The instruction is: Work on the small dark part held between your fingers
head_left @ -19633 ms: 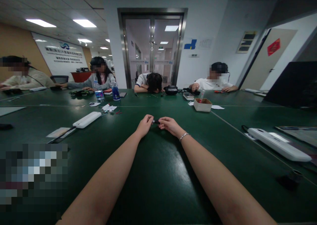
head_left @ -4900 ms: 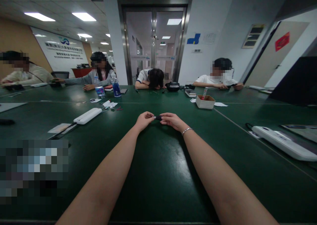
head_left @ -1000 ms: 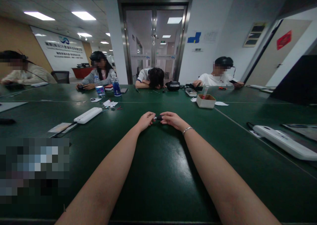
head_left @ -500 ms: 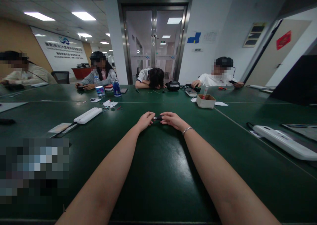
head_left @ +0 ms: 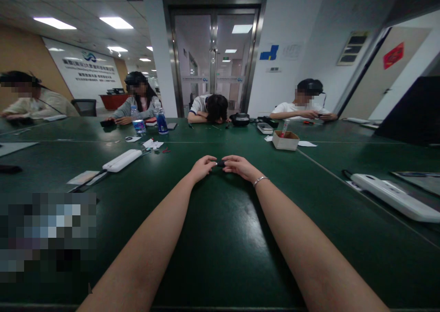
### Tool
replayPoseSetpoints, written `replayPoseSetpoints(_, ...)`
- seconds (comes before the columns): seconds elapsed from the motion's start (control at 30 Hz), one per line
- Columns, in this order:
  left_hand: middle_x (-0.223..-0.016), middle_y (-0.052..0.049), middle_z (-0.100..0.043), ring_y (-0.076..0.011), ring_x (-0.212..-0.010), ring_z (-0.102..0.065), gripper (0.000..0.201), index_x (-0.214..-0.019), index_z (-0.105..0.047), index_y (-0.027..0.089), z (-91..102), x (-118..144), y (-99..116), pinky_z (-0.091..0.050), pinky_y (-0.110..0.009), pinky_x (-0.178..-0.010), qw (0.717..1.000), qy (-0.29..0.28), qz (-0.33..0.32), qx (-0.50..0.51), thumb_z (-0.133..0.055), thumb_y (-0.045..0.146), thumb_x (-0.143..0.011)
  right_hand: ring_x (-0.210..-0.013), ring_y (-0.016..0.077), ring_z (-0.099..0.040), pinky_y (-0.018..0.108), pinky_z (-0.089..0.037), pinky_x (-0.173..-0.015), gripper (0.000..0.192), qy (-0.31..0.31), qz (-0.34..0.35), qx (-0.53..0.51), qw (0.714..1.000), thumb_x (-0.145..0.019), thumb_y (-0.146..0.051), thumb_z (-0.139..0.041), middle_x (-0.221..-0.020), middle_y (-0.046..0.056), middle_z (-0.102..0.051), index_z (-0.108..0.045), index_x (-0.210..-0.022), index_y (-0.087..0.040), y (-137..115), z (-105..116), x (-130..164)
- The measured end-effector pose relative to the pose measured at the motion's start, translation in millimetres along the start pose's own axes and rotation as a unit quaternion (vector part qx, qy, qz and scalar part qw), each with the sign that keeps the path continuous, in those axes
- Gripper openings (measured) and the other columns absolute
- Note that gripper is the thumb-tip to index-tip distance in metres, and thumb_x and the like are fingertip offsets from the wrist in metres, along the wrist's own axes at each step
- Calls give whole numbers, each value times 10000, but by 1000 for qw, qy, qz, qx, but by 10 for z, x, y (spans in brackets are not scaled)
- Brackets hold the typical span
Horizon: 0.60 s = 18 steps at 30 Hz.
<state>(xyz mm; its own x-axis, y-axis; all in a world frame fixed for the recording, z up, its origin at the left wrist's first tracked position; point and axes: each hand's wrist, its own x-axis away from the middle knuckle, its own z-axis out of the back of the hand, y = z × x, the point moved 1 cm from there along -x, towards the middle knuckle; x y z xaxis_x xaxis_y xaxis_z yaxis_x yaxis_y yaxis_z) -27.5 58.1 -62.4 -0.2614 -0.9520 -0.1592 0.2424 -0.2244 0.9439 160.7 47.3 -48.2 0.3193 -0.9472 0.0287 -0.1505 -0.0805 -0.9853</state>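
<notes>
Over the middle of the green table (head_left: 220, 229), a small dark piece with a silvery end (head_left: 221, 164) spans the short gap between my hands. My left hand (head_left: 204, 168) pinches the silvery end at its fingertips. From the other side, the fingers of my right hand (head_left: 239, 166) close round the dark end. Its exact kind is too small to tell, and my fingers cover both ends.
Several people sit along the far side, one with head down (head_left: 216, 108). A cardboard box (head_left: 286, 141) lies beyond my right hand. White power strips (head_left: 123, 160) flank me, with a blue bottle (head_left: 161, 122) farther back.
My left hand has shifted slightly right, so less of the silvery part shows. The person at the far right has brought both hands together.
</notes>
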Motion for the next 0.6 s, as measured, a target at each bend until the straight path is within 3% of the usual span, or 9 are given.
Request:
replayPoseSetpoints(0.1,-646,-8,-560,-81,-505,-466,289,-1027,-588,139,-8,6,15,-357,-186,-465,1000,-10,7,9,-453,332,-860,-632,118,-672,192,-584,-631,190,0,-1,-2,1000,-796,6,-592,-766,58,-672,-618,-946,-108,7,7,-6)
replayPoseSetpoints(0.23,-708,-7,-566,-87,-558,-489,285,-1050,-580,154,-10,23,51,-364,-184,-474,1000,3,0,1,-548,299,-807,-631,117,-672,192,-584,-636,192,-1,-1,1,1000,-804,6,-578,-760,58,-671,-617,-953,-109,12,9,-11)
replayPoseSetpoints(0.37,-668,-8,-557,-80,-517,-464,290,-1056,-568,134,-13,37,74,-359,-192,-475,1000,-11,15,-1,-428,315,-877,-634,118,-670,197,-584,-639,186,-3,1,8,1000,-805,-1,-586,-742,54,-667,-617,-953,-110,8,2,-6)
replayPoseSetpoints(0.6,-736,-21,-584,-99,-603,-518,328,-1111,-543,135,-11,55,92,-379,-198,-505,1000,-10,7,-9,-553,239,-801,-645,121,-670,195,-578,-643,190,-4,1,5,1000,-809,11,-570,-747,59,-665,-612,-954,-104,0,-1,-1)
